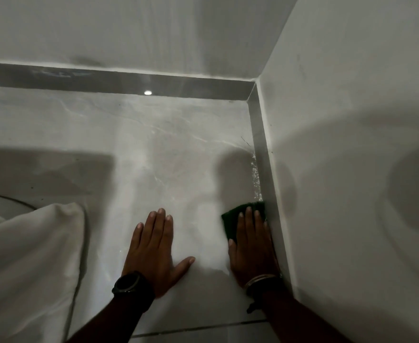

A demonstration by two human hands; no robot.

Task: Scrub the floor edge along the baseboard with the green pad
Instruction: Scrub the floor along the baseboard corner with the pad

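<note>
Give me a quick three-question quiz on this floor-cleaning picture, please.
1. True or false: the left hand holds the green pad.
2. The white specks lie: A) beside the right-side baseboard, ahead of the pad; B) under the white cloth; C) on the wall.
3. What is worn on the left wrist?

Key: 1. False; the right hand presses it flat. 2. A. 3. A black watch.
</note>
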